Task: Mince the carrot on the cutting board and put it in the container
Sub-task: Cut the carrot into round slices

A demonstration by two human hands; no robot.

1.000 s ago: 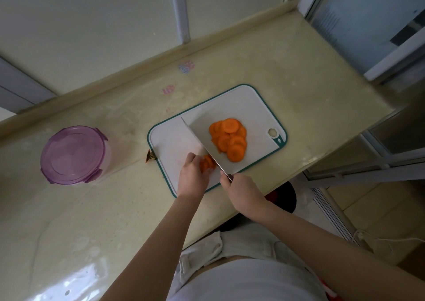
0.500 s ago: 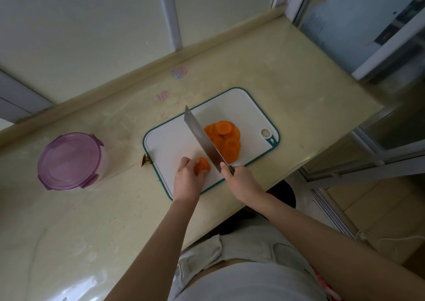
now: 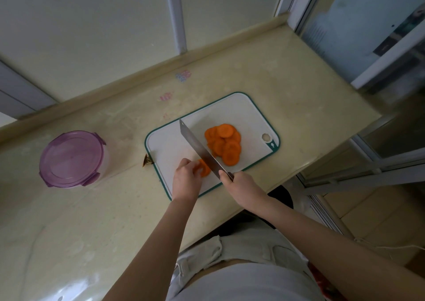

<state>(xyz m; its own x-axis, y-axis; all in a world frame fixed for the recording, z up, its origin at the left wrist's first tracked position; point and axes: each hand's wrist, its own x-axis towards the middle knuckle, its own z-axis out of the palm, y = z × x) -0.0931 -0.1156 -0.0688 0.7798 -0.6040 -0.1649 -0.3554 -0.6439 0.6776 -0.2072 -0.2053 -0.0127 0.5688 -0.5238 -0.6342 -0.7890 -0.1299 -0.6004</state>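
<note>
A white cutting board with a green rim (image 3: pixel 167 146) lies on the counter. A pile of orange carrot slices (image 3: pixel 224 143) sits on its right half. My left hand (image 3: pixel 185 178) holds a short carrot stub (image 3: pixel 203 167) down near the board's front edge, fingers curled on it. My right hand (image 3: pixel 241 183) grips the handle of a cleaver (image 3: pixel 199 150), whose blade runs diagonally between the stub and the slices, edge down by the stub. A round container with a purple lid (image 3: pixel 71 159) stands closed at the left.
A small brown carrot end (image 3: pixel 147 160) lies on the beige counter (image 3: pixel 299 107) by the board's left edge. The counter's front edge runs just below the board. A wall and window frame stand behind, a glass door at the right.
The cleaver's flat face showed broadly a second ago; it now stands edge-on beside the stub. My hands stay close together on the board.
</note>
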